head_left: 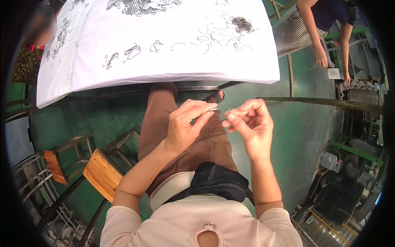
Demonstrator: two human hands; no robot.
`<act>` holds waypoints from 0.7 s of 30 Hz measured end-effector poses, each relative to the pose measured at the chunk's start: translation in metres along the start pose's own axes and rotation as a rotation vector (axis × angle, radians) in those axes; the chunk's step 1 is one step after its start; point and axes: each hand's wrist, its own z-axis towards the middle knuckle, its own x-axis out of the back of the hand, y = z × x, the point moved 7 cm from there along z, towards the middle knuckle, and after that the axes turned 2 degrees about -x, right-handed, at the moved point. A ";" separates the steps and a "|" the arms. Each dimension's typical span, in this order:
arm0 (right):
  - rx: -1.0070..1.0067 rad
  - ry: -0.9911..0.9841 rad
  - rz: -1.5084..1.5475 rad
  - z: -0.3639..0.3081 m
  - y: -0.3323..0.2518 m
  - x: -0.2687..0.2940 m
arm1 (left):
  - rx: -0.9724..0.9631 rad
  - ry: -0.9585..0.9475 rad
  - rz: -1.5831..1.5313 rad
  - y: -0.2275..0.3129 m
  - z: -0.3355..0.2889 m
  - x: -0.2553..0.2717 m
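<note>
In front of my lap, my left hand (183, 124) is closed in a pinch, and a small shiny metal piece (213, 109) pokes out from its fingertips. My right hand (256, 125) faces it a short gap away, also pinching. Between the right thumb and forefinger sits a thin curved wire (227, 110). Both hands are held in the air, nearer to me than the table. The rest of the metal piece is covered by my fingers.
A table with a white cloth (164, 71) stands ahead, bearing a metal-piece pile (142, 5), scattered curved wires (207, 39) and a dark wire heap (242, 24). Wooden stools (103, 175) are at left. Another person's hand (321, 57) is at far right; someone else sits at far left.
</note>
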 end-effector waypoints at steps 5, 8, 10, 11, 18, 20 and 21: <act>0.012 0.069 0.042 -0.004 0.010 0.001 | -0.015 0.005 -0.006 0.010 -0.001 -0.001; 0.090 0.097 0.066 -0.004 0.008 -0.002 | 0.020 0.003 -0.044 0.007 -0.004 -0.005; 0.165 0.139 0.072 -0.006 0.003 -0.006 | 0.028 0.010 -0.035 0.004 -0.002 -0.002; 0.207 0.153 -0.035 -0.009 0.004 -0.002 | -0.001 -0.037 0.001 0.006 -0.002 -0.004; 0.397 0.132 -0.105 -0.012 -0.015 -0.001 | -0.136 0.228 0.372 -0.066 0.098 0.072; 0.403 0.130 -0.103 -0.008 -0.016 0.000 | -0.058 0.245 0.438 -0.102 0.153 0.101; 0.409 0.120 -0.095 -0.006 -0.015 -0.001 | -0.075 0.250 0.551 -0.122 0.176 0.114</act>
